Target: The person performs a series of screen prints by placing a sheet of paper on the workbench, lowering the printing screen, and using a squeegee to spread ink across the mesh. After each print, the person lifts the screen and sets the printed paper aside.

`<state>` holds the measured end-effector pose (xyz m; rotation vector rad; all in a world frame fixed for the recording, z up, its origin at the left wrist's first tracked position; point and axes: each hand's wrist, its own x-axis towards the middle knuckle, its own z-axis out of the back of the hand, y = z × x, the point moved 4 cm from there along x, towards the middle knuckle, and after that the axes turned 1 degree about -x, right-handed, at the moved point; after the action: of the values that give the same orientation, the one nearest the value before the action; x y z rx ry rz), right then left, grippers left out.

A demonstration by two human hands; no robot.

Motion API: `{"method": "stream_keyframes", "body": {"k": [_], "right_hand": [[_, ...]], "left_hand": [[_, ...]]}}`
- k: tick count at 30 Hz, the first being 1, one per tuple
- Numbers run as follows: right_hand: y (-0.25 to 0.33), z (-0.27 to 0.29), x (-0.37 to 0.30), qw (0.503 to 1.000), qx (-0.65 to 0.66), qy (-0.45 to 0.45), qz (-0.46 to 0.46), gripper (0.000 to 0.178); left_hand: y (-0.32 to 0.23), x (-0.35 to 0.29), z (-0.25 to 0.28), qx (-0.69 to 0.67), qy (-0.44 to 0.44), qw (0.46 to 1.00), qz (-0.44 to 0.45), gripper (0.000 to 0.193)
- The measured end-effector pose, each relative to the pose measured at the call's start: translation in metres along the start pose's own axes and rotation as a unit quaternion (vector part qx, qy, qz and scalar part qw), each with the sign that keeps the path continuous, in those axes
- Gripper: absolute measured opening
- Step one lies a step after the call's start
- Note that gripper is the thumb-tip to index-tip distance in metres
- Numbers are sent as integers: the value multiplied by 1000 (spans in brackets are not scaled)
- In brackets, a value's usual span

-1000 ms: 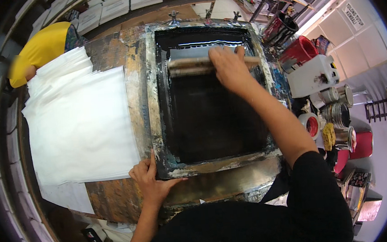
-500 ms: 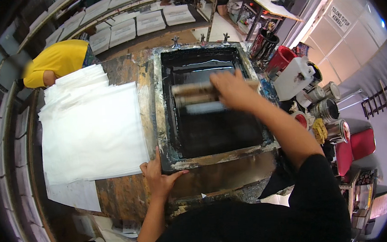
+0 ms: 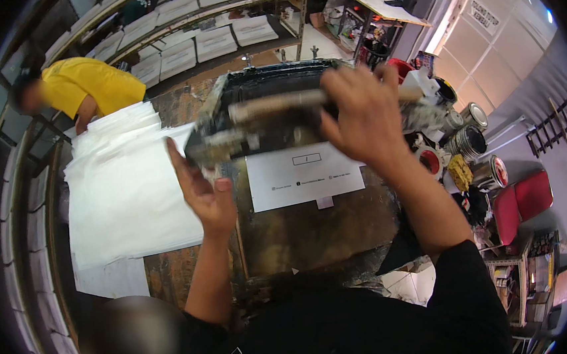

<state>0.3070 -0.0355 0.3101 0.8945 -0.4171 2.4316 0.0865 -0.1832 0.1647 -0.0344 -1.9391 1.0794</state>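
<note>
A screen-printing frame (image 3: 207, 126), smeared with dark ink, is tilted up with its near edge off the table. My right hand (image 3: 366, 114) is closed around a wooden-handled squeegee (image 3: 268, 107) over the raised frame. Beside the frame's near left corner is my left hand (image 3: 207, 199), fingers stretched and thumb apart; whether it touches the frame is hard to tell. Below the frame, a white printed sheet (image 3: 307, 185) lies on the brown printing board (image 3: 302, 239), its far part hidden. A small pale tab (image 3: 325, 203) sits at the sheet's near edge.
A tall stack of white sheets (image 3: 128, 196) stands on the left of the table. Ink cans (image 3: 464, 141) and a yellow sponge (image 3: 460, 173) crowd the right side. A person in a yellow shirt (image 3: 96, 85) bends at the far left, near drying racks (image 3: 194, 51).
The frame, flat before, has tilted up, uncovering the printed sheet. My right hand and the squeegee have risen with it. My left hand has moved up and left from the table edge.
</note>
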Motion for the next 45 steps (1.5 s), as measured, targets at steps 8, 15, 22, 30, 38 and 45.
{"method": "stream_keyframes", "body": {"k": [8, 15, 22, 30, 38, 45], "right_hand": [[-38, 2, 96, 999, -3, -45, 0, 50], [-20, 33, 129, 993, 103, -10, -57, 77], [-39, 6, 134, 961, 195, 37, -191, 51], [-63, -10, 92, 996, 87, -18, -12, 60], [-34, -1, 74, 1000, 1, -28, 2, 43], [-14, 15, 80, 998, -4, -55, 37, 41]], "left_hand": [[218, 54, -45, 392, 192, 899, 22, 35], [267, 59, -65, 439, 185, 871, -121, 23], [184, 64, 36, 463, 102, 874, 105, 24], [88, 50, 285, 616, -85, 782, 42, 32], [21, 33, 281, 694, 14, 720, 13, 61], [28, -97, 120, 568, 475, 671, 23, 117]]}}
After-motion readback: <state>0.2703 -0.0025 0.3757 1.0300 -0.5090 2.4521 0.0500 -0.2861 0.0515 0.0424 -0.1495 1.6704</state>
